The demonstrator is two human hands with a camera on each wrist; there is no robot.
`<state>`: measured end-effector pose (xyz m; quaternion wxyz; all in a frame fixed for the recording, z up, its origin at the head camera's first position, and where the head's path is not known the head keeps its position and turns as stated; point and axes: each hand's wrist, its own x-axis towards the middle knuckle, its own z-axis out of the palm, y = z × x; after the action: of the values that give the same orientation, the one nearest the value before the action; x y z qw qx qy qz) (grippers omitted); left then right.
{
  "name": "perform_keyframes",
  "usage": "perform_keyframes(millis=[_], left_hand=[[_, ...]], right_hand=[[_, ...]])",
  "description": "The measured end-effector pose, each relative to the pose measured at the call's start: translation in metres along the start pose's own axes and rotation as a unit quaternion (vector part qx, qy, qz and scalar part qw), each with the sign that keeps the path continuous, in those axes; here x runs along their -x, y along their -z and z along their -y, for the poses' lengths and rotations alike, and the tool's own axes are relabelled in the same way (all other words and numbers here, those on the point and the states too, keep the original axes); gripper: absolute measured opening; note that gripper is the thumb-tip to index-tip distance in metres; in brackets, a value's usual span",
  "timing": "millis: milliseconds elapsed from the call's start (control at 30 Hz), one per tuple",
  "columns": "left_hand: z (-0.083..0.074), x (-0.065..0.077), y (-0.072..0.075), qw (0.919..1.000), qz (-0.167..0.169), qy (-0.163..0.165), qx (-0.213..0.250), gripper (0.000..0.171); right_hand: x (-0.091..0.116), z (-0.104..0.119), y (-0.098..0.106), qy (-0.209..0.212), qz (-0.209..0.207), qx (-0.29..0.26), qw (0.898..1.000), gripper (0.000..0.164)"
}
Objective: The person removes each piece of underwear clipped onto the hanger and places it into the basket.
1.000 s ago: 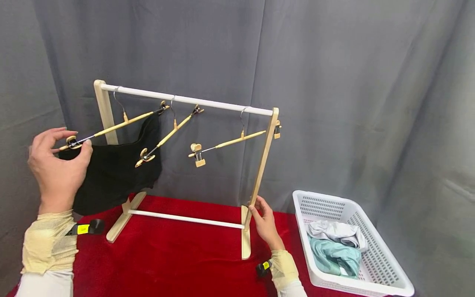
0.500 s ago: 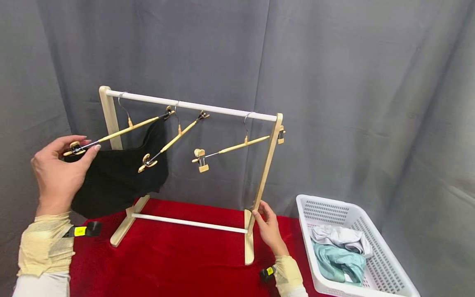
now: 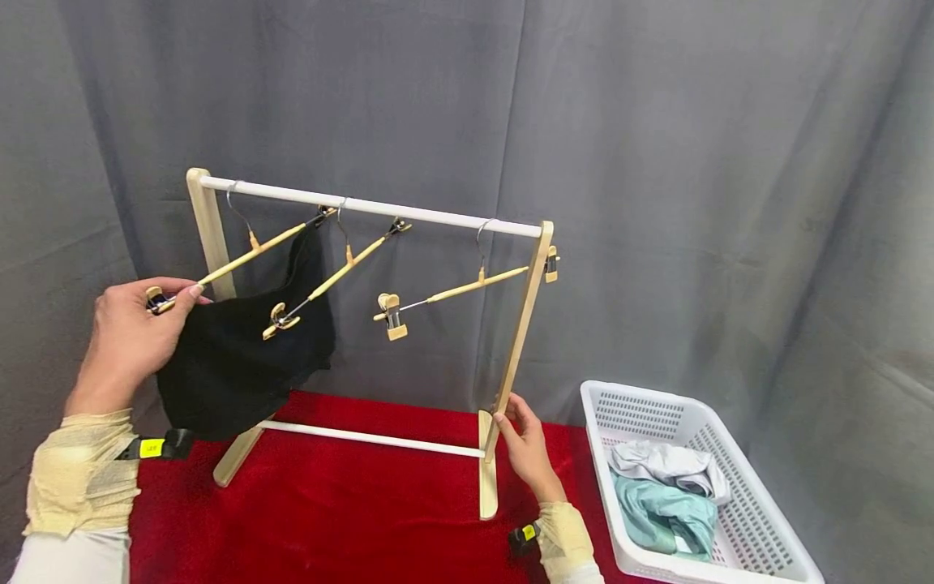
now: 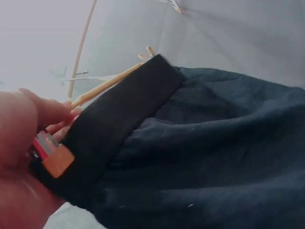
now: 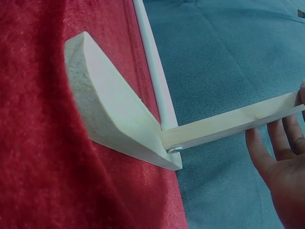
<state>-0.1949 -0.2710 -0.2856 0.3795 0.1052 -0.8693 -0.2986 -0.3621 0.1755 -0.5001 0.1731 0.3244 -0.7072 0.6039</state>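
My left hand pinches the near end of a wooden clip hanger, just beyond its clip. The hanger's hook is over the white top rail of a small wooden garment rack. Black shorts or a similar black garment hang from this hanger; in the left wrist view the dark waistband runs away from the clip beside my hand. My right hand holds the lower part of the rack's right upright, thumb on the near side and fingers behind, as the right wrist view also shows.
Two more clip hangers, a middle one and a right one, hang bare on the rail. At the right stands a white plastic basket with a grey-white cloth and a teal cloth. Red cloth covers the table.
My left hand has slid from the hanger's clip inward along its bar, and the garment's near end has swung slightly right. My right hand keeps its hold on the upright.
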Motion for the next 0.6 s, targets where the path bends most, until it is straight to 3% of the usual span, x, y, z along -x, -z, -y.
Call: perform_keyframes(millis=[400, 600], left_hand=[[-0.0062, -0.0016, -0.0023, 0.9979, -0.062, -0.004, 0.016, 0.038], [-0.0066, 0.0017, 0.0010, 0.9961, -0.075, 0.003, 0.045, 0.038]], right_hand=[[-0.0002, 0.0013, -0.0010, 0.005, 0.000, -0.003, 1.000, 0.034], [-0.0018, -0.0006, 0.0003, 0.016, -0.003, -0.002, 1.000, 0.033]])
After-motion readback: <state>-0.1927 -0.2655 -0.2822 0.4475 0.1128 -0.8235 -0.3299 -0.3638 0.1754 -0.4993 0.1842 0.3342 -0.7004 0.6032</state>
